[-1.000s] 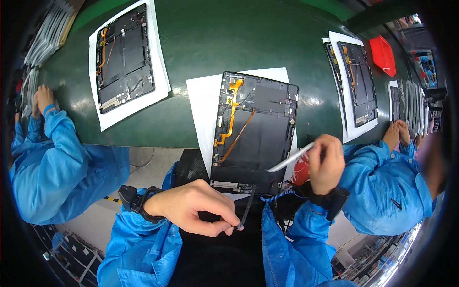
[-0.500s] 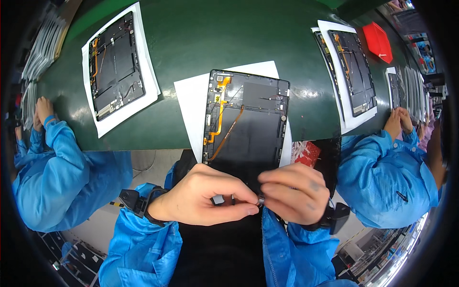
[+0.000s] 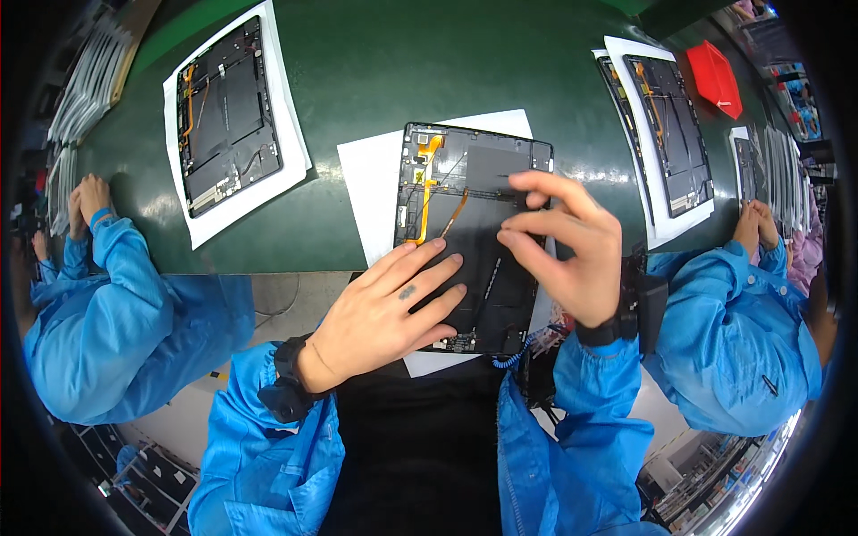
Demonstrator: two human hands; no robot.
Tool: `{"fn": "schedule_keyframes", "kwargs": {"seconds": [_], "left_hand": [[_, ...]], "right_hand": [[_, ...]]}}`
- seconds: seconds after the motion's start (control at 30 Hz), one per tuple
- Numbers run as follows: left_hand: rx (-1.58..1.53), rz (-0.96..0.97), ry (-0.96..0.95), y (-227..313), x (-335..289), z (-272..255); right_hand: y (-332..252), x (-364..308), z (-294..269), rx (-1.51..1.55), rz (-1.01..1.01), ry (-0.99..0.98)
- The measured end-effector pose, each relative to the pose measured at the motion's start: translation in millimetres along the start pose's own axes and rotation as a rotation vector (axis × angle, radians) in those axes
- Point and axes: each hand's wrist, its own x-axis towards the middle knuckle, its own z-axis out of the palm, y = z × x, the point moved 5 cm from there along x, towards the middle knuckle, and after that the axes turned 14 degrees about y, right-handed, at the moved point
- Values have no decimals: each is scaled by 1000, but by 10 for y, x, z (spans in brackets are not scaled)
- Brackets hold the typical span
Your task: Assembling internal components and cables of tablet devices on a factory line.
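Note:
An opened black tablet housing lies in front of me on white paper at the table's near edge. Inside it run an orange flex cable and a narrower brown strip cable. My left hand rests over the housing's lower left part, fingers stretched out and slightly spread. Above the right side hovers my right hand, thumb and forefinger tips pinched together, other fingers apart from them. Whatever small thing may be in the pinch cannot be made out.
Similar housings lie on white paper at far left and far right. A red tray sits at the right, near stacked flat panels. Co-workers in blue sit on both sides, hands at the table edge.
My hands have parted from their joint pinch near my body. The left has flattened onto the housing; the right has risen above its right side. The housing's lower end now shows.

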Motion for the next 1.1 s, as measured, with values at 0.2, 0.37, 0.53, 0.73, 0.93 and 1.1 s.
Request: {"fn": "schedule_keyframes", "kwargs": {"seconds": [0.2,0.37,0.53,0.73,0.93,1.1], "left_hand": [[5,33,-39,-37,11,26],[66,101,-46,-16,-68,71],[4,89,-161,-11,-92,52],[25,87,-229,-20,-96,81],[36,89,-248,-45,-91,74],[50,91,-252,-36,-98,72]], "right_hand": [[350,134,125,56,10,-44],[401,217,188,-48,-172,-32],[448,171,269,-92,-184,-53],[451,188,265,-86,-160,-54],[449,214,273,-83,-137,-52],[463,209,270,-78,-111,-54]]}}
